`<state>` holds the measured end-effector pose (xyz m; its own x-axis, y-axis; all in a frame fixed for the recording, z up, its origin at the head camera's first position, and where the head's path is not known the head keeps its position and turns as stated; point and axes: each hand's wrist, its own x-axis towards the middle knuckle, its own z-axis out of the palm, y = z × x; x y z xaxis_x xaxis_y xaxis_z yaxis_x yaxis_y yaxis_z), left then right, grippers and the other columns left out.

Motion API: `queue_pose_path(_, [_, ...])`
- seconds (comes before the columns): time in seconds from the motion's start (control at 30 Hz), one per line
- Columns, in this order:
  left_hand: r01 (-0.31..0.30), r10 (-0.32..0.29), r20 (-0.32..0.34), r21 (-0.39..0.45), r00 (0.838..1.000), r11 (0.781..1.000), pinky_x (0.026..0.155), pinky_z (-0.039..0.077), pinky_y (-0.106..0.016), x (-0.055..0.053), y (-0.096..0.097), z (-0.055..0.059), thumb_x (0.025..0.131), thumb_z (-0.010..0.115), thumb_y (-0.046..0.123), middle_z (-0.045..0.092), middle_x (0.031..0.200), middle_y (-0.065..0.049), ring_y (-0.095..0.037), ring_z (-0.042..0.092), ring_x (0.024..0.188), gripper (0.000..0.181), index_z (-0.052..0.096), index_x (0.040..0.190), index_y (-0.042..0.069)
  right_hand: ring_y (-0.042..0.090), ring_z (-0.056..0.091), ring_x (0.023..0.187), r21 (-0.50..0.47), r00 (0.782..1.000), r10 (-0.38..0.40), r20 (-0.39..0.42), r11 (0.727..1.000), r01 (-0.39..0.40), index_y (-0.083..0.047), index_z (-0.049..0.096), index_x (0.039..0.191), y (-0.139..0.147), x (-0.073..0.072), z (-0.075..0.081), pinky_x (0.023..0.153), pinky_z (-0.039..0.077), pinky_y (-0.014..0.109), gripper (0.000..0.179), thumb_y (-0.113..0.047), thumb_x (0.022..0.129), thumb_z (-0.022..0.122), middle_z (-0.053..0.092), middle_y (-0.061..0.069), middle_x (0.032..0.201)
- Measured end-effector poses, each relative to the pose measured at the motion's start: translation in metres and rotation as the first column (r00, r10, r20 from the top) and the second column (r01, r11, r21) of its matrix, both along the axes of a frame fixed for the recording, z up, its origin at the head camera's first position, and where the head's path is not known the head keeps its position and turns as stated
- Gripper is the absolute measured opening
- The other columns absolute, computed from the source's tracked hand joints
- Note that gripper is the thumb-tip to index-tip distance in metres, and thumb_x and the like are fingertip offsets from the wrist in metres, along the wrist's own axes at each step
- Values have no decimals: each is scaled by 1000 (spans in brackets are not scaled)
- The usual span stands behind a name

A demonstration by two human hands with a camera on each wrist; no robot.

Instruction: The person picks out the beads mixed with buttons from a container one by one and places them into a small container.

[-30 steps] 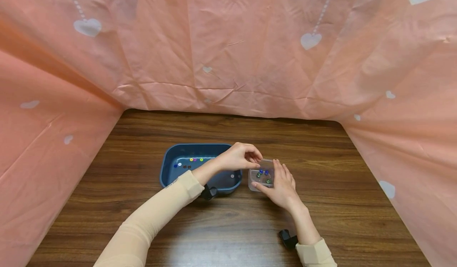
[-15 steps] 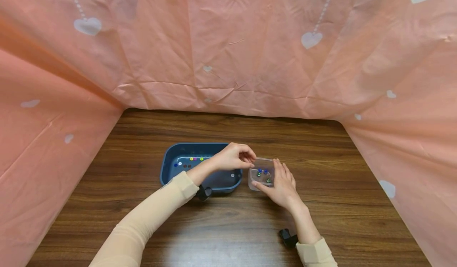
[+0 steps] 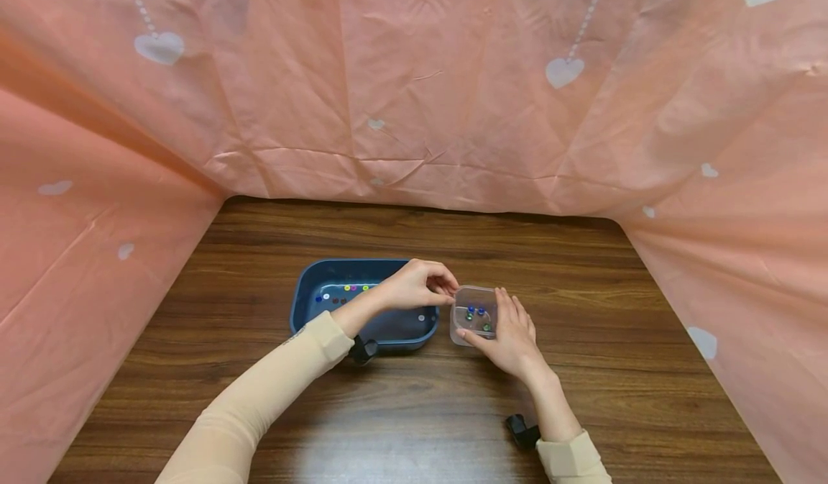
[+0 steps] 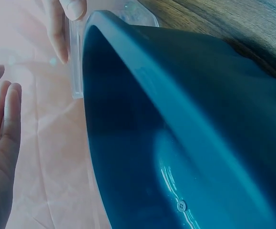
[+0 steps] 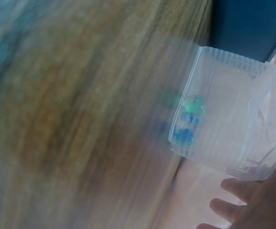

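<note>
My left hand (image 3: 420,285) hovers over the right end of a blue tub (image 3: 299,297), fingers bent loosely beside the small container's rim. In the left wrist view nothing shows between its thumb and fingers. My right hand (image 3: 514,336) holds a small clear plastic container (image 3: 475,291), thumb at the near side and fingers along the right side. Inside lie several marbles, blue and green; a green marble (image 5: 194,105) shows through the wall in the right wrist view. A button (image 4: 181,206) lies on the tub's floor.
More small coloured pieces, among them a yellow one (image 3: 347,288) and a dark blue one (image 3: 318,299), lie in the tub's left part. The tub stands just left of the clear container on a wooden table (image 3: 414,412). A pink sheet with hearts (image 3: 414,74) encloses the back and sides.
My left hand has drawn back leftward from over the clear container to over the tub's right end. The right hand has stayed on the container.
</note>
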<state>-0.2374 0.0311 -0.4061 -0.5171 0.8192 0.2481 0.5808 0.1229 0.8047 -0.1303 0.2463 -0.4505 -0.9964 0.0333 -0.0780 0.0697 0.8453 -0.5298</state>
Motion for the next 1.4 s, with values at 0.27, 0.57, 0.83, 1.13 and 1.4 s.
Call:
queue_pose_path(0.27, [-26, 26, 11, -21, 1000, 999, 76, 56, -19, 0, -8, -3, 87, 71, 2, 69, 99, -13, -9, 67, 84, 19, 69, 104, -5, 42, 7, 146, 3, 1000, 0, -17, 1000, 0, 2, 11, 155, -1, 0, 0, 112, 10, 68, 111, -60, 82, 69, 12, 23, 160])
queue_pose_path(0.57, [-50, 51, 58, -22, 997, 999, 75, 57, -21, -1, -19, -5, 86, 73, 3, 70, 98, -13, -9, 67, 83, 21, 69, 105, -6, 42, 7, 146, 7, 1000, -1, -13, 1000, 1, 1, 10, 155, -1, 0, 2, 113, 10, 67, 112, -62, 82, 68, 11, 22, 161])
queue_pose_path(0.83, [-67, 72, 109, -46, 991, 997, 74, 57, -22, 0, -29, -6, 86, 73, 3, 70, 96, -10, -10, 68, 83, 19, 69, 104, -4, 41, 6, 147, -2, 1000, -3, -6, 1000, 3, 1, 10, 155, -1, 1, 2, 113, 9, 67, 112, -63, 82, 67, 11, 22, 161])
queue_pose_path(1.13, [-89, 95, 146, -50, 985, 995, 74, 58, -23, 1, -39, -9, 87, 68, -2, 70, 96, -12, -14, 69, 85, 18, 67, 105, -6, 42, 6, 147, 5, 1000, -5, -4, 1000, 5, 1, 10, 155, 0, 0, 1, 113, 9, 67, 113, -63, 82, 67, 11, 22, 161])
queue_pose_path(1.4, [-99, 105, 151, -47, 983, 994, 75, 58, -23, 1, -47, -13, 86, 70, -2, 70, 98, -21, -11, 69, 83, 21, 67, 105, -10, 41, 6, 147, 6, 1000, -6, 2, 1000, 6, 1, 10, 155, 0, 0, 1, 114, 8, 66, 113, -63, 82, 67, 10, 21, 161])
